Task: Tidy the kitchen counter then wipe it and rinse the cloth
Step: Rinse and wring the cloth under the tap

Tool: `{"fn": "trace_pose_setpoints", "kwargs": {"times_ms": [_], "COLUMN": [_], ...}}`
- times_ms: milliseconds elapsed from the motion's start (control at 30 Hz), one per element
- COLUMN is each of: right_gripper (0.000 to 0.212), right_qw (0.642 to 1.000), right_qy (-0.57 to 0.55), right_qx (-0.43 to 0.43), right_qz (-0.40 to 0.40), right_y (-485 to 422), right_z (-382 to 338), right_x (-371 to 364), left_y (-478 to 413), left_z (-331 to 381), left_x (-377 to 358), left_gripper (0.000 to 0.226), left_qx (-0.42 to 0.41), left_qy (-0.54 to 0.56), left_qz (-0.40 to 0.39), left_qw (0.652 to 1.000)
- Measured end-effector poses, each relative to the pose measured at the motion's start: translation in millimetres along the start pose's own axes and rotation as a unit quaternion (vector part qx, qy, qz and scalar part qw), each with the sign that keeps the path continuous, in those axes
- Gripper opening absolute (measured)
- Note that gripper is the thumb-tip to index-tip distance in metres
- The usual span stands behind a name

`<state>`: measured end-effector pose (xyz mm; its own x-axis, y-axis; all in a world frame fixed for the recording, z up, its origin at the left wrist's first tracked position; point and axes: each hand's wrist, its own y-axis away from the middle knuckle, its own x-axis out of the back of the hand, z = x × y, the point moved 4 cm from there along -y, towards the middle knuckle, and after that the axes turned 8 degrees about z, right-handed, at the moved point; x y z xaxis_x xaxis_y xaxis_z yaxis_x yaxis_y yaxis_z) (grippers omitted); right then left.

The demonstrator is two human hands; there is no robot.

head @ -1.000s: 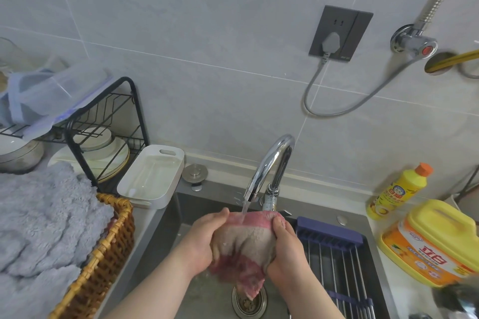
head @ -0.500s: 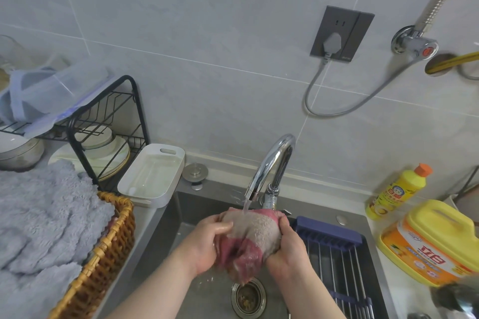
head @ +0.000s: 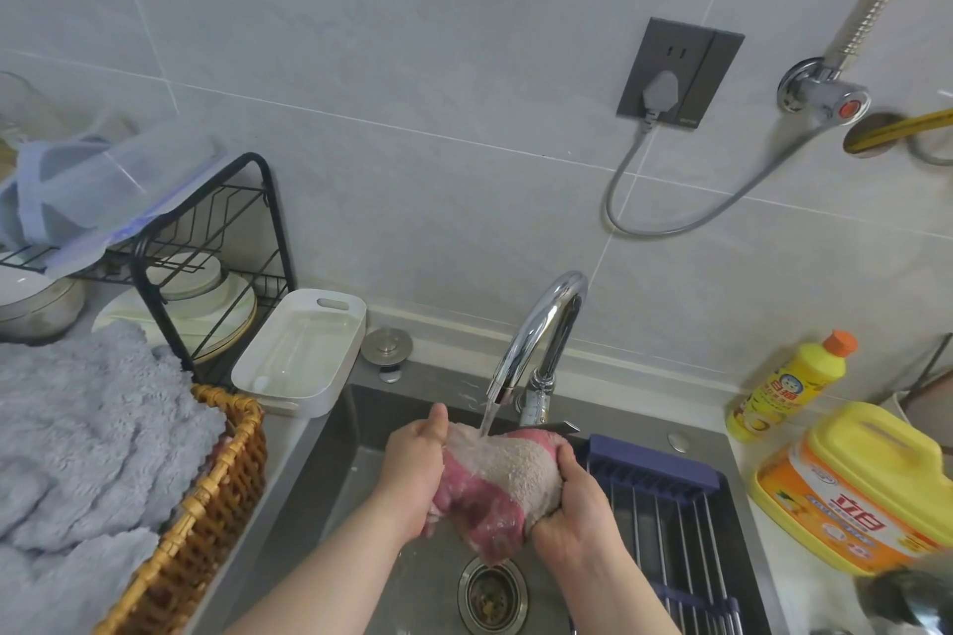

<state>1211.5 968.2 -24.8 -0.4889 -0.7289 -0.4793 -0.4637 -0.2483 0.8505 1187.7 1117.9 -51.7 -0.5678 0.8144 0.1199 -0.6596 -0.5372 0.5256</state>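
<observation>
Grey wall tiles back a steel sink (head: 340, 469) — over its basin the left hand (head: 415, 469) and right hand (head: 577, 516) grip the bunched cloth (head: 508, 480), fingers curled round its sides. Its long axis runs roughly top to bottom: beige end up under the tap (head: 546, 320) stream, pink end pointing at the drain (head: 492, 596). Further left, a wicker basket (head: 206, 505) holds a fluffy grey towel (head: 87, 454).
</observation>
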Motion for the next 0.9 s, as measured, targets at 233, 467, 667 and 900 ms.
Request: {"fn": "trace_pose_setpoints", "kwargs": {"times_ms": [233, 467, 667, 900], "right_gripper": [0.028, 0.030, 0.026, 0.038], "right_qw": [0.999, 0.995, 0.999, 0.999], "right_qy": [0.009, 0.067, -0.009, -0.037], "right_qx": [0.050, 0.073, 0.031, 0.005], "right_qz": [-0.019, 0.006, 0.032, 0.031], "right_y": [-6.6, -7.9, -7.5, -13.1], "right_z": [-17.0, -17.1, -18.3, -20.0], "right_x": [4.2, -0.1, -7.2, -17.6], "left_y": [-12.4, -7.2, 5.4, 1.2], "left_z": [-7.7, 1.9, -1.4, -17.4], "left_x": [3.8, 10.3, -2.4, -7.2], "left_gripper": [0.042, 0.021, 0.046, 0.039], "left_qx": [0.075, -0.027, 0.110, 0.098], "left_qy": [0.208, 0.030, 0.177, 0.200], "left_qz": [-0.204, 0.007, -0.161, -0.215], "left_qw": [0.954, 0.999, 0.965, 0.951]}}
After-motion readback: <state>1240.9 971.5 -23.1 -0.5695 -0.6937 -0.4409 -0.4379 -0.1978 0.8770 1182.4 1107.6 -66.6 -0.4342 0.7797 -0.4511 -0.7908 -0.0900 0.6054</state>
